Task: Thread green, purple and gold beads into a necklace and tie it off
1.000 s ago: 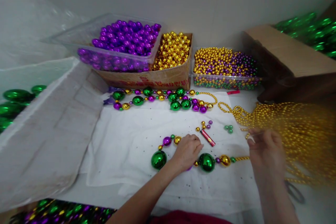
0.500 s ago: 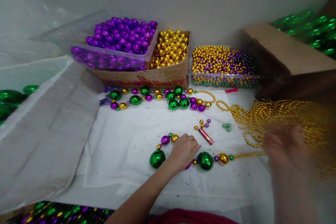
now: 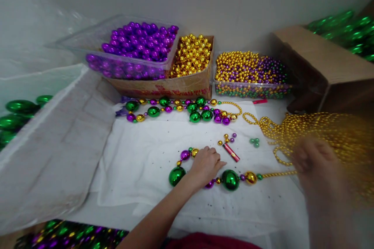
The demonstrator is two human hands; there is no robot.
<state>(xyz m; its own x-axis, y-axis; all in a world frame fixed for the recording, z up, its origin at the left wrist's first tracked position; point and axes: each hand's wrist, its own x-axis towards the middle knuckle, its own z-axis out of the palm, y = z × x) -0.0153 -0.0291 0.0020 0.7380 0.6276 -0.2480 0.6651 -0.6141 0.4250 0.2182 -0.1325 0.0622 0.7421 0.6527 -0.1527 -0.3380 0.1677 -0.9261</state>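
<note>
My left hand (image 3: 206, 164) rests with curled fingers on a string of large beads (image 3: 230, 179) lying on the white cloth (image 3: 146, 163), pinning it between a big green ball (image 3: 176, 176) and another green ball. My right hand (image 3: 317, 163) is blurred by motion over the pile of thin gold bead strands (image 3: 321, 132) at the right; its fingers cannot be made out. A gold strand runs from the beaded string toward that hand. A red lighter (image 3: 231, 152) lies just beyond my left hand.
A finished bead string (image 3: 181, 109) lies at the cloth's far edge. Behind it stand a tub of purple balls (image 3: 137, 48), a box of gold balls (image 3: 191, 56) and a tub of mixed small beads (image 3: 251, 72). A cardboard box (image 3: 321, 62) stands at right.
My right hand has swung from near the gold strand's end out to the right, into the gold bead pile. My left hand has stayed on the beaded string.
</note>
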